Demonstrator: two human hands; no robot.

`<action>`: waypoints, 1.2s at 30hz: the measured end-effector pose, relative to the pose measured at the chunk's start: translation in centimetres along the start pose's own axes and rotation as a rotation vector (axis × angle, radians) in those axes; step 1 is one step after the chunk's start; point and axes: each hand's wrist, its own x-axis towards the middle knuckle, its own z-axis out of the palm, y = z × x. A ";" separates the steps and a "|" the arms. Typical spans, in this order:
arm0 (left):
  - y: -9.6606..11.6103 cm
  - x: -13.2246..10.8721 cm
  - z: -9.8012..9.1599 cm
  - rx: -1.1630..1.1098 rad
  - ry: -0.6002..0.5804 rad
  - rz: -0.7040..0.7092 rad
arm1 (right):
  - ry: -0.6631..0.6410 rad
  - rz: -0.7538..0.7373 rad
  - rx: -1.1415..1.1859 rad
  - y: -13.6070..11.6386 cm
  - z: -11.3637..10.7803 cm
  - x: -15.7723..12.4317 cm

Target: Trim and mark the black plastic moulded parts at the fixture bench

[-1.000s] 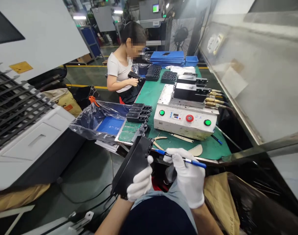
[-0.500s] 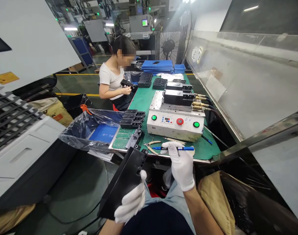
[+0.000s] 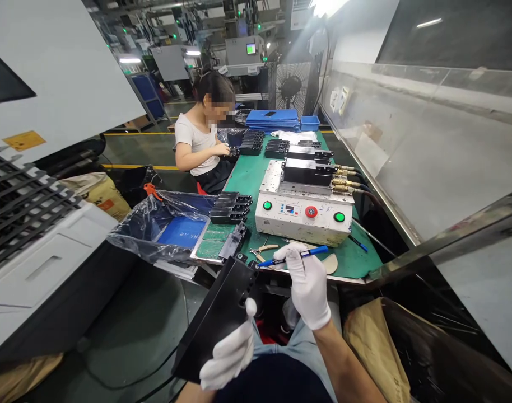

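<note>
At the near left corner of the green-matted workbench (image 3: pixel 357 263), a flat black fixture plate (image 3: pixel 216 319) is held up off the table in my white-gloved left hand (image 3: pixel 227 361), its notched top end just beside the bench edge. Fingers of that hand (image 3: pixel 222 372) are cupped round the plate's lower edge, so it is holding, not spread wide. Right hand (image 3: pixel 306 285), also gloved, is closed narrow on a blue pen (image 3: pixel 300 254), tip aimed left toward the plate's top end; contact I cannot confirm from here. Plate reads as stiff, probably with some weight to it; material I cannot tell. Smooth black face may slide in cotton, so I would take it by the long edges, clear of the notches. Farther along the bench: black blocks (image 3: pixel 231 210) beside a plastic-lined bin (image 3: pixel 167 235), a white control unit (image 3: pixel 302 218), and a co-worker (image 3: pixel 199 143) across the bench, hands on a black piece (image 3: pixel 231 150)
</note>
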 end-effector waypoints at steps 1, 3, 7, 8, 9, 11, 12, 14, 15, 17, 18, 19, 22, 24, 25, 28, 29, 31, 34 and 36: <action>-0.2 0.3 -0.1 0.001 -0.029 -0.124 | 0.006 -0.008 -0.024 0.2 -0.1 -0.1; -0.6 0.6 -0.4 -0.007 -0.085 -0.308 | 0.029 -0.036 -0.088 0.6 -0.5 -0.3; -0.6 -0.1 -1.5 -0.016 -0.204 -0.329 | 0.083 -0.028 -0.113 0.9 -1.2 -0.4; -0.5 -0.4 -1.8 -0.009 -0.209 -0.325 | 0.087 -0.010 -0.093 0.8 -1.2 -0.4; -0.5 -0.7 -1.9 0.000 -0.200 -0.330 | 0.086 0.005 -0.070 0.6 -1.2 -0.3; -0.6 -0.9 -2.0 0.011 -0.169 -0.352 | 0.073 0.022 -0.022 0.0 -0.9 -0.1; -0.7 -0.8 -2.0 0.003 -0.149 -0.354 | 0.063 0.022 -0.001 -0.3 -0.7 0.0; -1.1 -0.2 -2.0 -0.033 -0.126 -0.366 | 0.039 0.016 0.032 -0.9 0.0 0.4; -1.3 0.2 -2.0 -0.052 -0.127 -0.378 | 0.028 0.014 0.043 -1.2 0.3 0.5; -1.7 0.8 -2.3 -0.079 -0.161 -0.415 | 0.006 0.009 0.057 -1.5 0.9 0.9; -1.8 1.1 -2.4 -0.084 -0.186 -0.438 | -0.006 0.005 0.059 -1.5 1.1 1.0; -1.8 1.2 -2.5 -0.085 -0.198 -0.453 | -0.017 0.001 0.055 -1.4 1.1 1.1; -1.5 0.8 -2.1 -0.067 -0.142 -0.407 | -0.015 -0.016 -0.005 -0.8 0.8 1.2; -1.0 0.0 -1.3 -0.045 -0.070 -0.284 | 0.028 -0.024 -0.048 -0.2 0.2 1.1; -0.6 -0.6 -0.9 -0.033 -0.037 -0.196 | 0.051 -0.026 -0.065 0.1 -0.1 1.1; 0.6 -2.5 0.5 -0.017 0.052 0.040 | 0.110 -0.018 -0.097 0.7 -1.3 0.7; 1.1 -3.1 1.0 -0.021 0.096 0.099 | 0.131 -0.011 -0.107 0.9 -1.7 0.5; 2.1 -4.1 2.0 0.027 0.220 0.214 | 0.180 0.012 -0.125 1.1 -2.4 0.2; 4.0 -4.6 3.5 0.284 0.400 0.375 | 0.232 0.053 -0.142 1.6 -3.1 -0.2; 5.2 -4.4 4.3 0.472 0.480 0.413 | 0.232 0.087 -0.141 2.1 -3.4 -0.6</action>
